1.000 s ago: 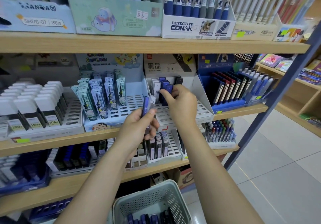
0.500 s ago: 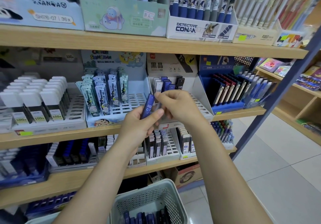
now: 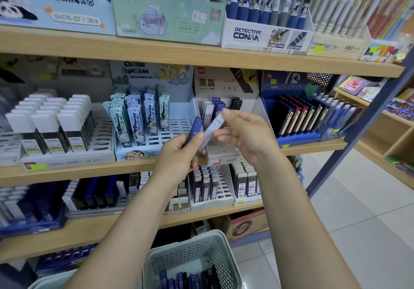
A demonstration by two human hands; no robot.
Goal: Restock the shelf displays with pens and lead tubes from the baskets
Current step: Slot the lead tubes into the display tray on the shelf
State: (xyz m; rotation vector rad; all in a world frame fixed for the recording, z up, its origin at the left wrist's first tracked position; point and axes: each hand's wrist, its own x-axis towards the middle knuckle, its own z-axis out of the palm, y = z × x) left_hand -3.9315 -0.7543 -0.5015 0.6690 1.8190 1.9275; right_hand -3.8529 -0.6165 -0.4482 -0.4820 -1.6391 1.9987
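Observation:
My left hand point(image 3: 179, 156) grips a blue lead tube point(image 3: 194, 130) marked HB, held upright in front of the middle shelf. My right hand point(image 3: 244, 132) pinches a grey lead tube point(image 3: 212, 129) that leans against the blue one. Both are just in front of the white slotted lead display point(image 3: 226, 152), where a few grey, blue and black tubes point(image 3: 215, 109) stand at the back. A pale green basket point(image 3: 215, 250) sits below my arms with several blue and dark tubes point(image 3: 190, 279) in it.
Neighbouring displays crowd the middle shelf: white-capped tubes point(image 3: 51, 122), cartoon lead packs point(image 3: 139, 113), a blue tray of pens point(image 3: 313, 118). Pen boxes line the top shelf point(image 3: 201, 53). A blue metal post point(image 3: 367, 120) stands right, with tiled floor point(image 3: 358, 210) beyond.
My right hand pulled back from the display's back rows to my left hand and now pinches a grey tube taken from the ones my left hand holds. The camera tilted slightly.

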